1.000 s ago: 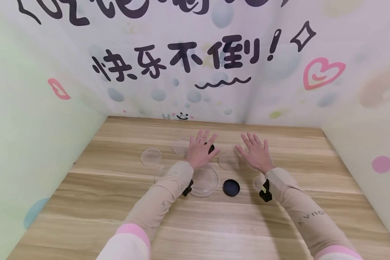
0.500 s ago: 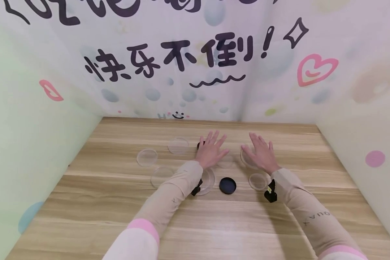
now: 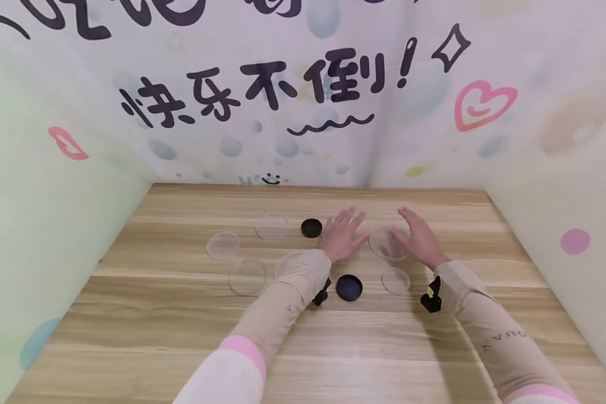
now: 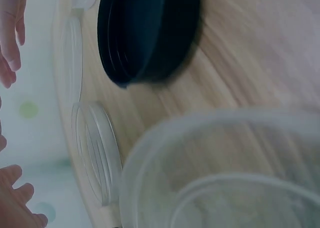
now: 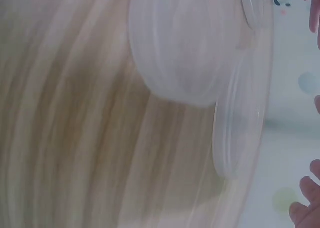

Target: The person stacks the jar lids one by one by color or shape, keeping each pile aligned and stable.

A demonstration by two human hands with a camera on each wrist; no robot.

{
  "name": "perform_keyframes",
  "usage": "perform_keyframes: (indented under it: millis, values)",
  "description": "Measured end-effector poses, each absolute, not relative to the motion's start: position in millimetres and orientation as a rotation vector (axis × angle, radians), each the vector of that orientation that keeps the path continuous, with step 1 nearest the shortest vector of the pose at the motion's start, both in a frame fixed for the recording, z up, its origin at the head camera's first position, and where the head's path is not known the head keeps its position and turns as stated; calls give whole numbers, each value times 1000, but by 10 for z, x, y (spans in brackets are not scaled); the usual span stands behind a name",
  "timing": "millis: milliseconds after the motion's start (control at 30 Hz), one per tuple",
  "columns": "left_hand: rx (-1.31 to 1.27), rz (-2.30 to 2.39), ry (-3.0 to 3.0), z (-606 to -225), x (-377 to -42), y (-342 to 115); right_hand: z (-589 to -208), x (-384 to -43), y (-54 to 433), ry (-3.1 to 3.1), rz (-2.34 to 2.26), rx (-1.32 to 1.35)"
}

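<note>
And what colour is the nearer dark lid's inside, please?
The nearer dark lid is navy inside, clearest in the head view.

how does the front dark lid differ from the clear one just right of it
The dark lid is blue-black, while the clear lid is nearly colourless. The dark lid hides the table under it; wood grain shows through the clear lid. Both are round and lie flat.

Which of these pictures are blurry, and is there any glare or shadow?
Head view: mostly sharp, pale glare on the near tabletop, a shadow beside the right sleeve; left wrist view: the large clear disc at bottom right is blurred; right wrist view: hazy, the nearest clear disc soft-edged.
</note>
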State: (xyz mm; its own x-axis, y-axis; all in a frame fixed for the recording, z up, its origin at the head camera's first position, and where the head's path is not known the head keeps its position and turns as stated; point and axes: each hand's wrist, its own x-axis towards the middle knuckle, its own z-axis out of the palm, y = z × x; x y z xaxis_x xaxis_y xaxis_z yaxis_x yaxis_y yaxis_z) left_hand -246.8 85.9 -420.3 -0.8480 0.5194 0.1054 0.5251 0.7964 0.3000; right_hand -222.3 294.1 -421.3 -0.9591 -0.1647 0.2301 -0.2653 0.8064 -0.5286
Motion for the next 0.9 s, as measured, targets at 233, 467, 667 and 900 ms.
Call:
perform_keyframes:
  millis: [233,467,667,900]
  values:
    - [-880,-673,-2963,-4182,-2433,1032,-4250,-2220,3109,-2870,921,246]
    - [-823,-1051,-2895,-4180,-2386,1198,-4306,-2192,3230,-2912,942,198]
    - [-754,-1181,-2858,-4185,-2359,1275,-4358,-2174,3290,-2900,1008,218]
    - [-636,-1360,-2898,-4230,-2338,1322,-4436,-2162,3350,-2924,1031,159]
